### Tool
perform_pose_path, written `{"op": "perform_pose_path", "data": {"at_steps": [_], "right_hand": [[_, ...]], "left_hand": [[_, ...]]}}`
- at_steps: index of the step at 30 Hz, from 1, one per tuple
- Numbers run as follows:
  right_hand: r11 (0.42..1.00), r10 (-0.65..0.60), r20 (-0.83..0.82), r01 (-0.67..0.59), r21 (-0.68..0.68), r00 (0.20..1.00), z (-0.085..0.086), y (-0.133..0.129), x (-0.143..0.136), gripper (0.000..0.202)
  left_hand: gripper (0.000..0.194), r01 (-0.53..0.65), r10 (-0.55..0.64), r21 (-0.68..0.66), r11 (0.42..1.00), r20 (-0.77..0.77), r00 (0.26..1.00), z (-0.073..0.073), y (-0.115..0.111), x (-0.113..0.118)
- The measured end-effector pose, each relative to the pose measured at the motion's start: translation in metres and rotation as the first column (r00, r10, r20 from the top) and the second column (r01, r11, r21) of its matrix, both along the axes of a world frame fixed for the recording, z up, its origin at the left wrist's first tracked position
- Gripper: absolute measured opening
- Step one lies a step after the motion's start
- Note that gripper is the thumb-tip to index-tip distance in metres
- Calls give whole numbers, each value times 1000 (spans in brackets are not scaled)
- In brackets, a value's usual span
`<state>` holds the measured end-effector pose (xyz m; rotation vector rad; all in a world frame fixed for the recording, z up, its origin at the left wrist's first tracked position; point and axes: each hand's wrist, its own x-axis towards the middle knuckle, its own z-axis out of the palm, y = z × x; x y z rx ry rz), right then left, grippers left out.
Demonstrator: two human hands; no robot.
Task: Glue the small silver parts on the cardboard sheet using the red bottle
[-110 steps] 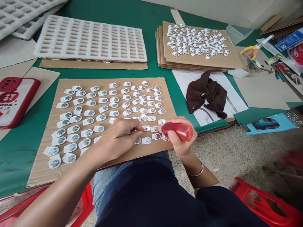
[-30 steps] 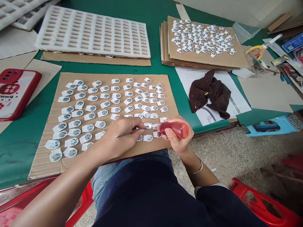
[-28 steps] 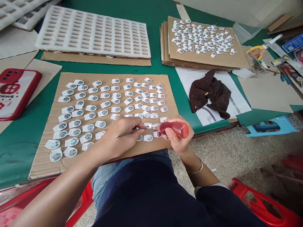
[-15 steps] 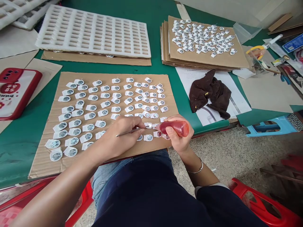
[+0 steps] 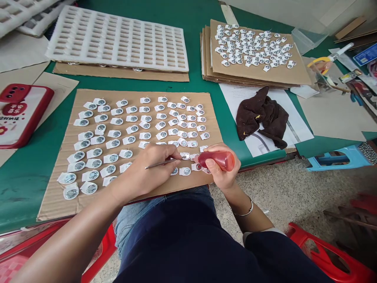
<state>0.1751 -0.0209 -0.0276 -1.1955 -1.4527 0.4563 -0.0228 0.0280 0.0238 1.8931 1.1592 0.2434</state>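
Red phone case (image 5: 20, 114) at left carries red characters, too blurred to read. Left hand (image 5: 147, 169) pinches thin metal pick (image 5: 163, 162), lying left-right, tip right at small disc (image 5: 186, 156). Right hand (image 5: 220, 171) is wrapped around red bottle (image 5: 218, 160), nozzle pointing left, over near-right of cardboard sheet (image 5: 55, 196).

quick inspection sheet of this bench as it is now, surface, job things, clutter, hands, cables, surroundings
Surface: green table under a cardboard sheet.
Job's things: rows of small round metal parts on white tabs on the sheet; thin metal pick; red bottle, nozzle towards the parts.
Clutter: white foam tray, second cardboard stack with parts, dark cloth, red phone, yellow-handled scissors.
Grippers: left hand pinches the pick; right hand grips the bottle.
Cables: nothing seen.
Surroundings: speckled floor, red stool, blue stool.
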Motion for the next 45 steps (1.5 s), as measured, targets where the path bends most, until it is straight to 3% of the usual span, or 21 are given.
{"op": "perform_pose_path", "data": {"at_steps": [10, 28, 38, 42, 45], "right_hand": [[999, 44, 9, -44, -13, 999, 1, 1, -1, 20], [994, 110, -31, -110, 6, 993, 1, 0, -2, 24], [992, 125, -19, -125, 0, 992, 1, 0, -2, 28], [995, 97, -60, -96, 18, 993, -1, 0, -2, 27], [998, -11, -230, 24, 55, 973, -2, 1, -1, 22]], "left_hand": [[16, -4, 5, 13, 1000, -28, 1000, 1, 2, 2], [11, -42, 45, -46, 998, 66, 997, -4, 6, -1], [12, -38, 37, 9, 999, 78, 996, -6, 6, -1], [13, -35, 34, 5, 999, 82, 996, -7, 7, -1], [13, -51, 53, -16, 999, 82, 995, -8, 5, -1]]}}
